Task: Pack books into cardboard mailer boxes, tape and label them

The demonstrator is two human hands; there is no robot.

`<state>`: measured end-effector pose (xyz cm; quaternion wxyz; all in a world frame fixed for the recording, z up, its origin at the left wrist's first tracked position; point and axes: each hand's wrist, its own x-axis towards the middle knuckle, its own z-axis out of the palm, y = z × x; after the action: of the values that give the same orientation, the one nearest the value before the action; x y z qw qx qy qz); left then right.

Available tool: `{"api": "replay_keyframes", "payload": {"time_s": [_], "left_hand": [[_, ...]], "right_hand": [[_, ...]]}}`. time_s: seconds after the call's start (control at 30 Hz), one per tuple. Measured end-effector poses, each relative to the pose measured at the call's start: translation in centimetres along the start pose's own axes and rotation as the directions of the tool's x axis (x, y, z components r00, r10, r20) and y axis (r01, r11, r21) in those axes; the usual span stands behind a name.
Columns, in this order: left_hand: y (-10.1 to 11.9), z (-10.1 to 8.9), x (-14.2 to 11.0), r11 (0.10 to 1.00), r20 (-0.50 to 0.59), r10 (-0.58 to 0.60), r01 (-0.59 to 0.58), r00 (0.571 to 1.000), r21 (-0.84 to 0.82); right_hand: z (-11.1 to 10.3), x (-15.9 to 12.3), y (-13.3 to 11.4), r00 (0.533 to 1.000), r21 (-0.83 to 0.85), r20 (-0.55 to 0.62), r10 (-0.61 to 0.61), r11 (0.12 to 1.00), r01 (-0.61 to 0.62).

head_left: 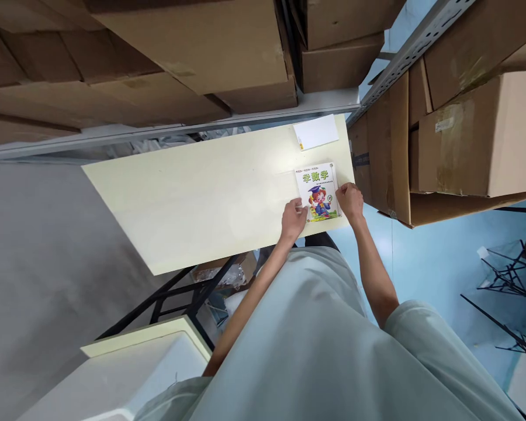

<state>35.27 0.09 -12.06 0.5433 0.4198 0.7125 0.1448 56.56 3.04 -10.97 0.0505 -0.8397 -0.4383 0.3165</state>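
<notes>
A children's math book [318, 193] lies flat near the right end of the cream table [201, 196]. Its white cover has green Chinese characters and a cartoon child in a blue graduation cap. My left hand [294, 220] rests at the book's left edge, its fingers loosely bent and a little apart. At the right edge, my right hand [350, 201] has its fingers closed together on the book's border. Just beyond the book is a white rectangular booklet or card [316, 132] with a small orange mark at one corner.
Cardboard boxes [193, 47] fill a metal shelf [324, 102] behind the table. More cartons [458, 140] stand to the right. Black folding legs [201, 292] and a second table edge [135, 336] are at lower left. Black metal frames [512, 275] stand on the floor at right.
</notes>
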Motion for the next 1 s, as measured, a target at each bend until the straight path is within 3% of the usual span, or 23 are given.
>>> {"api": "replay_keyframes", "payload": {"time_s": [0.1,0.17,0.3,0.43,0.57,0.67,0.77,0.87,1.0], "left_hand": [[0.7,-0.2,-1.2,0.992,-0.011,0.069,-0.07,0.998,-0.103],[1.6,-0.7,-2.0,0.969,0.038,0.132,-0.121,0.991,-0.216],[3.8,-2.6,-3.5,0.883,0.166,0.261,-0.166,0.951,-0.438],[4.1,-5.3,-4.3,0.835,0.107,0.256,-0.164,0.961,-0.526],[1.3,-7.6,-3.2,0.869,-0.033,0.089,-0.094,0.995,-0.486],[-1.7,-8.6,-1.4,0.913,-0.152,-0.058,-0.009,0.987,-0.408],[-4.1,-9.0,0.4,0.931,-0.2,-0.146,0.066,0.969,-0.36],[-5.2,-9.0,1.7,0.947,-0.203,-0.164,0.097,0.965,-0.305],[-5.3,-8.6,2.4,0.974,-0.225,-0.153,0.109,0.962,-0.197]], "right_hand": [[-1.9,-1.0,0.2,0.988,0.1,-0.004,-0.153,0.983,0.153],[-3.4,-2.2,-0.3,0.971,0.155,-0.006,-0.241,0.959,0.239],[-5.0,-5.7,-3.6,0.931,0.209,0.009,-0.364,0.911,0.354],[-3.2,-8.8,-8.5,0.892,0.272,0.089,-0.443,0.872,0.406],[-0.2,-10.1,-11.5,0.831,0.359,0.229,-0.506,0.838,0.411],[1.1,-9.4,-11.1,0.826,0.359,0.288,-0.485,0.854,0.376],[1.9,-7.6,-9.1,0.882,0.256,0.269,-0.386,0.912,0.32],[3.0,-5.7,-7.0,0.93,0.135,0.24,-0.277,0.959,0.25],[4.4,-4.4,-5.6,0.948,0.121,0.21,-0.238,0.969,0.216]]}}
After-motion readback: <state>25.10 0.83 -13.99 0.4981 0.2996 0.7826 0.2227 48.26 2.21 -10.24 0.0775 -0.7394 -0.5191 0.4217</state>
